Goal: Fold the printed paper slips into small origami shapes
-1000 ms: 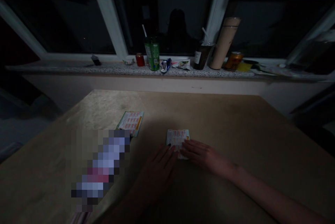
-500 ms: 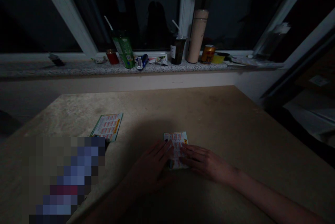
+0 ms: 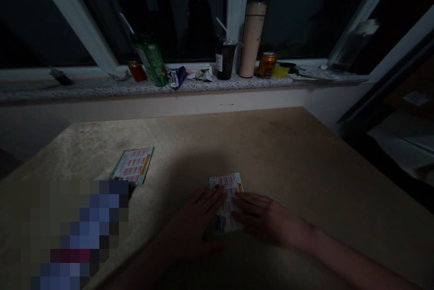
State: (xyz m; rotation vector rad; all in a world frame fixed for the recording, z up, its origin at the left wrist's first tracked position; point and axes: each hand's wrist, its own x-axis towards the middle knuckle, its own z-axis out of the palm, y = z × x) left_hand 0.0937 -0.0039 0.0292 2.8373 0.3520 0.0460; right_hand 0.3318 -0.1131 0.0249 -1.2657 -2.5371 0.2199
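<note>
A small printed paper card (image 3: 226,199) lies flat on the tan table (image 3: 288,159) in dim light. My left hand (image 3: 196,222) rests on its left side, fingers stretched out flat. On the card's right side lies my right hand (image 3: 264,217), fingers also extended and pressing down. Both hands touch the card and partly cover it. A second printed card (image 3: 133,170) with a green border lies further left on the table, apart from both hands.
A stone window sill (image 3: 101,86) runs along the back with a green carton (image 3: 151,59), a red can (image 3: 137,71), a dark cup with straw (image 3: 224,57), a tall beige tumbler (image 3: 251,39), a gold can (image 3: 266,64) and wrappers. A blurred patch covers the table's left front.
The camera has swung right and dipped. Both hands have slid further onto the card, pulling it slightly toward me; the other card has not moved on the table.
</note>
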